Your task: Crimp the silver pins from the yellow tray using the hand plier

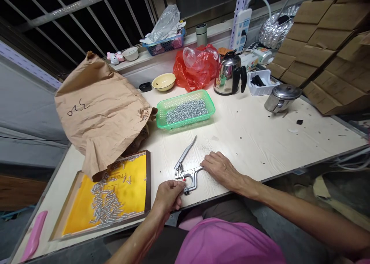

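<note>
A silver plier-like hand tool (186, 167) lies on the pale wooden table (260, 140), one long handle raised and pointing away from me. My right hand (219, 169) rests flat on the lower handle, fingers curled over its end. My left hand (169, 194) is pinched at the tool's jaw, fingertips together on something too small to make out. To the left lies a yellow-lined tray (86, 214) with several small metal pieces (105, 204) scattered in it.
A crumpled brown paper bag (101, 110) spills onto the tray. A green basket (208, 102) of metal pieces stands beyond the tool. Further back are a kettle (229, 73), a red plastic bag (196, 67), a yellow bowl (163, 81) and a steel pot (281, 96). Cardboard boxes (326, 52) stack at right.
</note>
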`<state>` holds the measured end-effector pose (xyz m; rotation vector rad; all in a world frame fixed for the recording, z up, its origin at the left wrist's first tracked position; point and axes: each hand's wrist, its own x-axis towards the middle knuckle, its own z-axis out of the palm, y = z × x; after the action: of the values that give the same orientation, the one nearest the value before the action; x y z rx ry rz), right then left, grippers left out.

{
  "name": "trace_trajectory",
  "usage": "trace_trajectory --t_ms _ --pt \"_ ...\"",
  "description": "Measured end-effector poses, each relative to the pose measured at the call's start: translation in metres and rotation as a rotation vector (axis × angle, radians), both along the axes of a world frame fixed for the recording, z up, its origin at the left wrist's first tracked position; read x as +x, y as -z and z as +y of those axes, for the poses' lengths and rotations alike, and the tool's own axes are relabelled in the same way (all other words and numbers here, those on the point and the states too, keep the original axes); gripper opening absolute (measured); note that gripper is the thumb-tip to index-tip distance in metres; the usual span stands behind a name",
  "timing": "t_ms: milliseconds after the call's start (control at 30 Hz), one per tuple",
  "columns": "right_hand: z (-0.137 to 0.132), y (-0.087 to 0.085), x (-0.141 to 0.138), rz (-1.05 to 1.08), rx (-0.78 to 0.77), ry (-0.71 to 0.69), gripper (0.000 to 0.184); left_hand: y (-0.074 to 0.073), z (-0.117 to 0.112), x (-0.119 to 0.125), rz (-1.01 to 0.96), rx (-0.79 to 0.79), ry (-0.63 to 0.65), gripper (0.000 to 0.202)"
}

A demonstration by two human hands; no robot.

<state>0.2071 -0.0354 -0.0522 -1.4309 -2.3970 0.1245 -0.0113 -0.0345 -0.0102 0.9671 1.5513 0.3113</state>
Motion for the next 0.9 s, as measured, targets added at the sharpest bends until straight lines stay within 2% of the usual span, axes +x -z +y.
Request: trace_trajectory --t_ms 167,300,367,433,500,600,833,900 --pt "0.004 -0.016 0.008 0.037 -0.14 -0.035 0.012 0.003 0.006 -0.002 0.001 -0.042 0.04 0.044" --pt "0.03 -0.031 0.019 0.044 -0.19 -0.135 0.078 0.004 0.007 -0.002 0.007 -0.043 0.058 0.045" --pt "0.05 -0.034 0.021 -0.021 -0.223 -0.191 0.096 0.004 0.006 -0.001 0.006 -0.031 0.057 0.046" --pt "0.068 -0.035 0.02 -0.097 -0.261 -0.255 0.1 0.004 0.005 -0.001 0.014 -0.02 0.047 0.046" --pt "0.081 -0.037 0.017 -0.15 -0.271 -0.304 0.096 0.003 0.004 0.0 0.028 -0.017 0.035 0.046" --pt "0.087 -0.042 0.012 -0.191 -0.246 -0.322 0.086 0.001 0.003 0.001 0.042 -0.02 0.025 0.046" --pt "0.072 -0.053 0.01 -0.219 -0.231 -0.276 0.049 -0.003 -0.006 -0.003 0.004 -0.069 0.015 0.048" --pt "0.067 -0.054 0.011 -0.221 -0.24 -0.259 0.039 -0.005 -0.008 -0.005 0.037 -0.021 -0.002 0.047"
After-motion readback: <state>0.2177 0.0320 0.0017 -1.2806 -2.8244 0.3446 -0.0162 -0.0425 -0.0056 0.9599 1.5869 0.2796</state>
